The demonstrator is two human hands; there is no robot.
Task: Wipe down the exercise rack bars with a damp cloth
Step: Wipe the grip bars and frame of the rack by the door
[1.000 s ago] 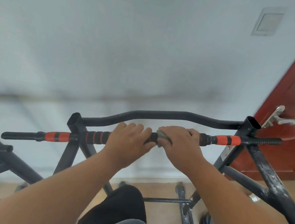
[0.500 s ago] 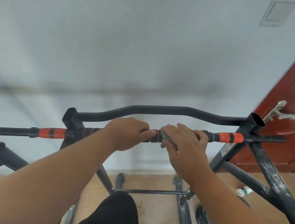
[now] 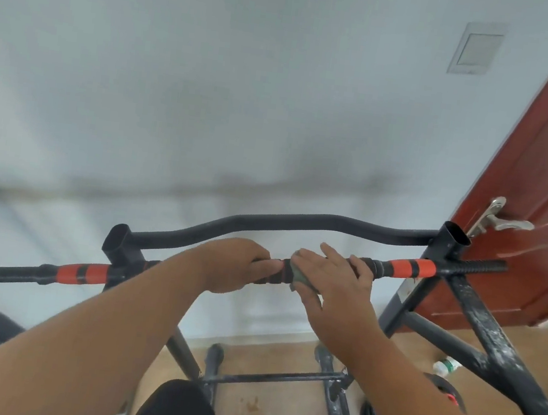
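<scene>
Head view shows the left hand (image 3: 236, 264) curled round the straight black grip bar with orange bands (image 3: 406, 267) of the black tubular steel exercise rack (image 3: 479, 318), steadying it at mid-span. Just beside it, the right hand (image 3: 332, 280) lies over the same bar with fingers spread and fairly straight, pressing a small grey-green damp cloth (image 3: 299, 276) against the bar; the cloth peeks out under the palm, between the two hands. A curved black upper bar (image 3: 298, 222) runs behind, untouched by either hand. To do this stroke well, I judge the right hand should wrap the cloth fully round the bar, keeping firm pressure and sliding toward the orange band near the rack's right upright, twisting slightly so the underside is cleaned too, while the left hand braces.
</scene>
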